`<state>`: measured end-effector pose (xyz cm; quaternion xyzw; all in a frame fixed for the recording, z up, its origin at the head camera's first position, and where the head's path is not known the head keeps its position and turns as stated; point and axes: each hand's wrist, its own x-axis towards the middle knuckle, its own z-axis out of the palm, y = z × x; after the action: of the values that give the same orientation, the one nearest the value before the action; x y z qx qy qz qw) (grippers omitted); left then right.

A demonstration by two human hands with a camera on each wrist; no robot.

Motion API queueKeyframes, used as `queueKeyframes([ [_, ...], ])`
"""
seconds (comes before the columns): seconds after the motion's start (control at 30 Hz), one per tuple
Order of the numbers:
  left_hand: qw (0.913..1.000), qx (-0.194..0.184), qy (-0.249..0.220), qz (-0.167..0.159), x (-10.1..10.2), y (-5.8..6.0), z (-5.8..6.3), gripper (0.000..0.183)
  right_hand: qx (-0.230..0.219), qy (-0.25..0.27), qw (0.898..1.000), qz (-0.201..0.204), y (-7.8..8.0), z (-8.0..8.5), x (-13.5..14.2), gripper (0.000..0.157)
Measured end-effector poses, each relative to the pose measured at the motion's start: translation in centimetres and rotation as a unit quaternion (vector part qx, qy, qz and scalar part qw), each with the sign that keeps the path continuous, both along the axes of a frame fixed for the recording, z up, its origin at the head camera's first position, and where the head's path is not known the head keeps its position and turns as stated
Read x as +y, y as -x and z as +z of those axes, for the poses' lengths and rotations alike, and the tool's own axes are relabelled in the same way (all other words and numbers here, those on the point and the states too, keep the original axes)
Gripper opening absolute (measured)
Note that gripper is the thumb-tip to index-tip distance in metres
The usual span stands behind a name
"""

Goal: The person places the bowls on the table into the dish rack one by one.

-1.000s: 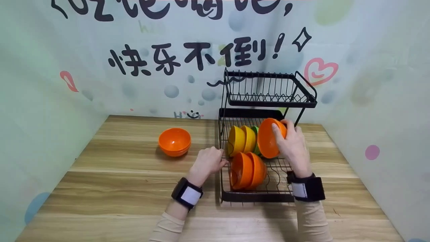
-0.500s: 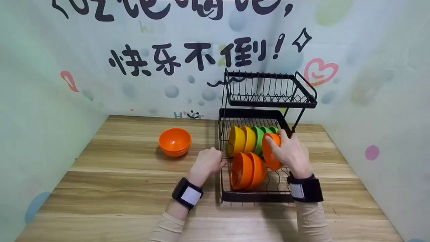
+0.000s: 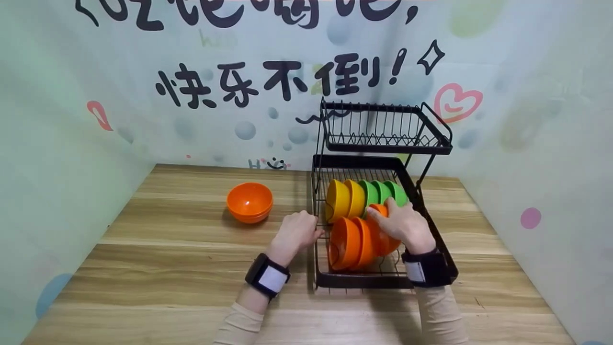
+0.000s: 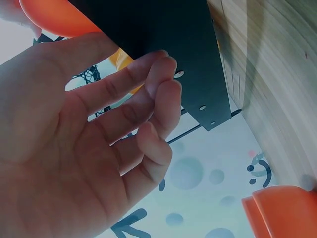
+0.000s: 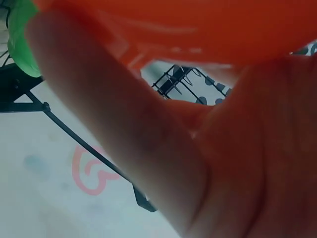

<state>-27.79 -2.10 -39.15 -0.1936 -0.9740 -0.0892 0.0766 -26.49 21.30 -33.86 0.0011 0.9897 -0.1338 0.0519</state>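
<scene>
My right hand (image 3: 406, 225) grips an orange bowl (image 3: 387, 242) by its upper rim. The bowl stands on edge just right of two orange bowls (image 3: 344, 245) in the front row of a black dish rack (image 3: 364, 281); I cannot tell whether it touches them. In the right wrist view the bowl's orange side (image 5: 208, 29) fills the top, above the fingers. My left hand (image 3: 296, 233) holds the rack's left side; the left wrist view has its bent fingers against the dark side panel (image 4: 163, 29), thumb over the edge.
Behind the orange row, two yellow bowls (image 3: 338, 201) and several green bowls (image 3: 371, 195) stand on edge. The rack's upper tier (image 3: 388, 147) overhangs the back. Nested orange bowls (image 3: 249, 201) sit on the wooden table (image 3: 167, 268) to the left, before a printed wall cloth.
My right hand has brought the orange bowl down and toward the front row, beside the other orange bowls. The green bowls have come into sight. My left hand has stayed put.
</scene>
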Motion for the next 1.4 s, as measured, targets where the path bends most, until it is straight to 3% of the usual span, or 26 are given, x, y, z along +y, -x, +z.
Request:
queueKeyframes([
  [0.23,1.0,-0.006,0.0,-0.002,0.02,-0.01,0.01,0.028,-0.037,-0.011,0.999,0.01,0.33,-0.53,-0.57,0.085],
  [0.97,0.9998,-0.018,-0.001,-0.002,-0.01,0.08,0.02,0.027,-0.029,-0.039,0.999,0.006,0.26,-0.69,-0.96,0.084],
  [1.4,0.9999,-0.005,-0.008,-0.009,-0.1,0.06,-0.12,0.026,-0.062,-0.001,0.998,0.013,0.42,-0.93,-0.97,0.079],
])
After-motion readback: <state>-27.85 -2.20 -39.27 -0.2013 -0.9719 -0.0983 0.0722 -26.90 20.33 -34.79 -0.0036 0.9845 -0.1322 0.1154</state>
